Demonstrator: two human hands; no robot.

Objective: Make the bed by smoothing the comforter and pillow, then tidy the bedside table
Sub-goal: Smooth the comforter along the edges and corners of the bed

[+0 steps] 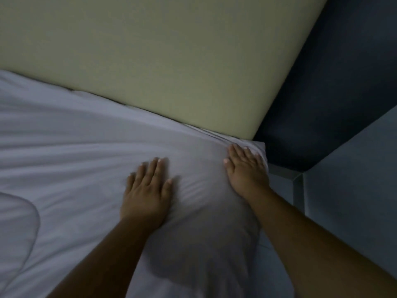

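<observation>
A white pillow (199, 211) lies at the head of the bed, against the pale yellow headboard (171, 61). My left hand (148, 190) lies flat on the pillow's middle, fingers straight and spread. My right hand (247, 168) presses flat on the pillow's far right corner, close to the headboard's end. A rounded fold of the white comforter (17, 233) shows at the lower left. White sheet (64, 136) with soft wrinkles spreads to the left of the pillow. The bedside table is not in view.
A dark blue wall (343, 72) stands to the right of the headboard. A lighter grey-blue surface (354, 190) runs along the bed's right side, with a narrow pale edge (298, 183) beside the pillow. The room is dim and the frame is slightly blurred.
</observation>
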